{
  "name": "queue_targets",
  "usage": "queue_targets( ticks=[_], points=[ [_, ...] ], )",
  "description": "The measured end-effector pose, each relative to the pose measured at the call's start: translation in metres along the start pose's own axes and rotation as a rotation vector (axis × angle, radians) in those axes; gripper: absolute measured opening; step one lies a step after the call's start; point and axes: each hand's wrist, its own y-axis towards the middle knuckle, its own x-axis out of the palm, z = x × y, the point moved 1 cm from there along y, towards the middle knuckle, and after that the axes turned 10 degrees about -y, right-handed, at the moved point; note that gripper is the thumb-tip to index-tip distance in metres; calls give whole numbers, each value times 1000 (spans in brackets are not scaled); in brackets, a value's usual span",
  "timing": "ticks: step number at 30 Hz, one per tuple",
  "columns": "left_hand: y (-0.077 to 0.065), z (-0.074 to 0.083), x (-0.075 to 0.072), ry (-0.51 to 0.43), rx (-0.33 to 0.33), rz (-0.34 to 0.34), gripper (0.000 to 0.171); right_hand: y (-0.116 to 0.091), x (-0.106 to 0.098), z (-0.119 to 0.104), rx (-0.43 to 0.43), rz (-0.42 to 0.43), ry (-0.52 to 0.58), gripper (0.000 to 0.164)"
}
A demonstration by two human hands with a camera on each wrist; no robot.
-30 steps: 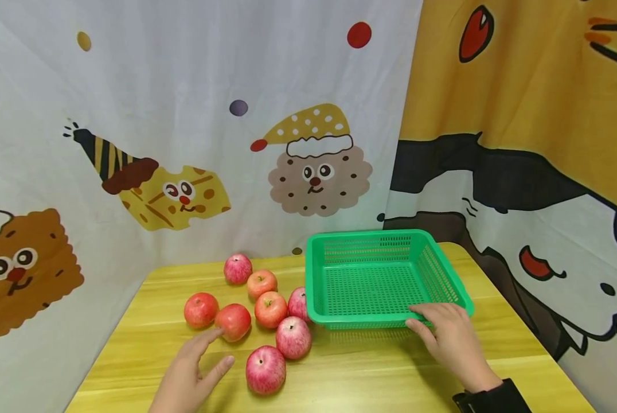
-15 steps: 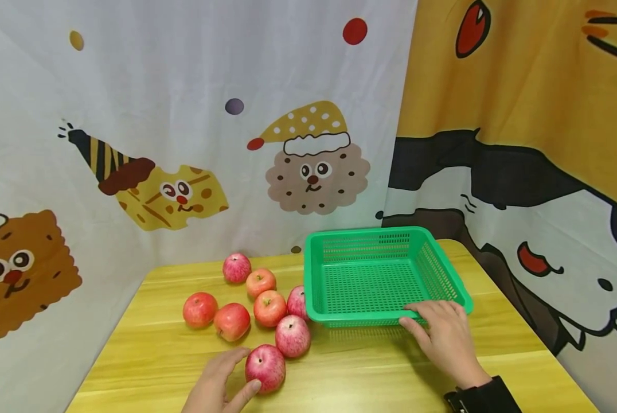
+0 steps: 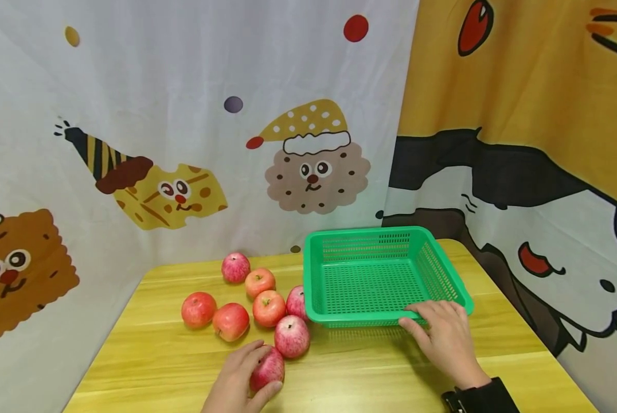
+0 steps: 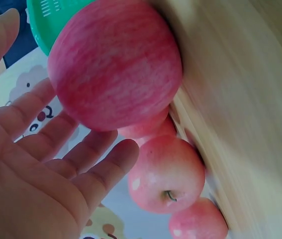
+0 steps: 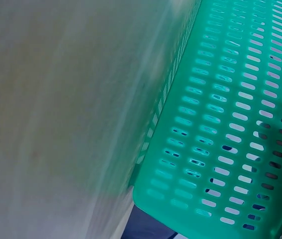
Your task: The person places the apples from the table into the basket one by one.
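My left hand (image 3: 236,381) is at the nearest pink-red apple (image 3: 269,370), its fingers reaching over the far side and its thumb in front. In the left wrist view the fingers are spread beside that apple (image 4: 116,64), with the thumb standing off from it. My right hand (image 3: 445,338) holds the front rim of a green plastic basket (image 3: 350,319), fingers over the edge and thumb outside. The right wrist view shows the slotted wall of the basket (image 5: 153,206) but not the hand. No fruit lies inside the basket.
Several more apples lie left of the basket: a streaked one (image 3: 292,337) beside the nearest apple, red ones (image 3: 231,322) further left, another (image 3: 235,268) at the back. The wooden table (image 3: 360,378) ends against a printed curtain (image 3: 184,86).
My left hand has moved right and toward the front, from beside a red apple to the nearest streaked apple, which it now partly covers. My right hand stays on the basket rim.
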Motion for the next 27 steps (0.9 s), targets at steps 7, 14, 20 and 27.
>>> queue_targets(
  ticks=[7, 14, 20, 27],
  points=[
    [4, 0, 5, -1, -8, -62, 68, 0, 1, 1, -2, 10, 4, 36],
    [6, 1, 6, -2, -20, -91, 73, -1, 1, 1, 1, 8, 9, 35],
    [6, 0, 7, 9, -16, -99, 74, 0, 0, 1, 3, 6, 10, 35],
    [5, -1, 5, 11, -55, -124, 75, 0, 0, 1, 3, 7, 4, 35]
  ],
)
